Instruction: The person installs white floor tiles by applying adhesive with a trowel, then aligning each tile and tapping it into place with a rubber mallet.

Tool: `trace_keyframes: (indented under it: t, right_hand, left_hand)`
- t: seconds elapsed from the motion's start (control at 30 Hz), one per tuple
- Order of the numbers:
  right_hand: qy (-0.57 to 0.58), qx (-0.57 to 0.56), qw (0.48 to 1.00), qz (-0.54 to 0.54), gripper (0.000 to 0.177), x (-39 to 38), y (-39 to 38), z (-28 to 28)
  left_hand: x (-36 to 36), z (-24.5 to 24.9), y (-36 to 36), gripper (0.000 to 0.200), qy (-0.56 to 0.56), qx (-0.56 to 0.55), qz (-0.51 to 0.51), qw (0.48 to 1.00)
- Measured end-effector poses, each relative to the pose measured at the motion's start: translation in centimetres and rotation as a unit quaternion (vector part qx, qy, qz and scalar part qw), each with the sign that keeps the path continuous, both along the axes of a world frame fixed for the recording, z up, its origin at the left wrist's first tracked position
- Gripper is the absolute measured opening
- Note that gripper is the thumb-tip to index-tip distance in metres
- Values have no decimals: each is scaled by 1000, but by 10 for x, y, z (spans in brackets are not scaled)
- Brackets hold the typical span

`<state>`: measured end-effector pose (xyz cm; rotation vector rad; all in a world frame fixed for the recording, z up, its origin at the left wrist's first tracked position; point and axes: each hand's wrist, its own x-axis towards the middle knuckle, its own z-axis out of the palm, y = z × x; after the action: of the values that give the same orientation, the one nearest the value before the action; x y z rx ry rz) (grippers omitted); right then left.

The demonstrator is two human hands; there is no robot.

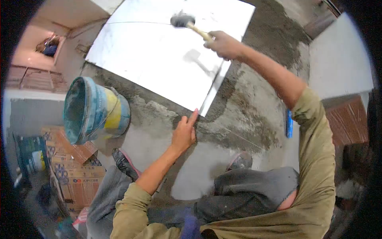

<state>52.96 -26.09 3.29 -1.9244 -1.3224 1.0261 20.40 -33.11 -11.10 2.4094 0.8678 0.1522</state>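
A mallet (183, 20) with a dark head and a pale handle is held in my right hand (225, 44), its head over the far part of a large white tile (147, 51). My left hand (185, 133) has its index finger stretched out to the tile's near corner, the other fingers curled and holding nothing. A narrow strip (211, 89) runs along the tile's right edge. Grey mortar (238, 95) surrounds the tile.
A blue-and-yellow bucket (97, 109) stands left of the tile. Cardboard boxes (81, 177) lie at the lower left. A blue object (289, 123) is on the floor at the right, near a brown wrapped stack (347, 121). My shoes (125, 161) rest on the floor.
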Motion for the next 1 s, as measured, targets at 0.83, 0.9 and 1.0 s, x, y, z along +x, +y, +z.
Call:
trace_keyframes:
  t: [0.83,0.9,1.0]
  right_hand:
    - [-404,21,915,10,28,19,43,-126]
    - [-415,-17,909,29,28,34,19,-120]
    - [-417,36,908,4,29,51,11,-150]
  left_hand:
    - [15,-4,-4,86,60,36,22,997]
    - [16,-6,-3,86,51,42,19,998]
    - [14,-10,0,85,66,44,4,997]
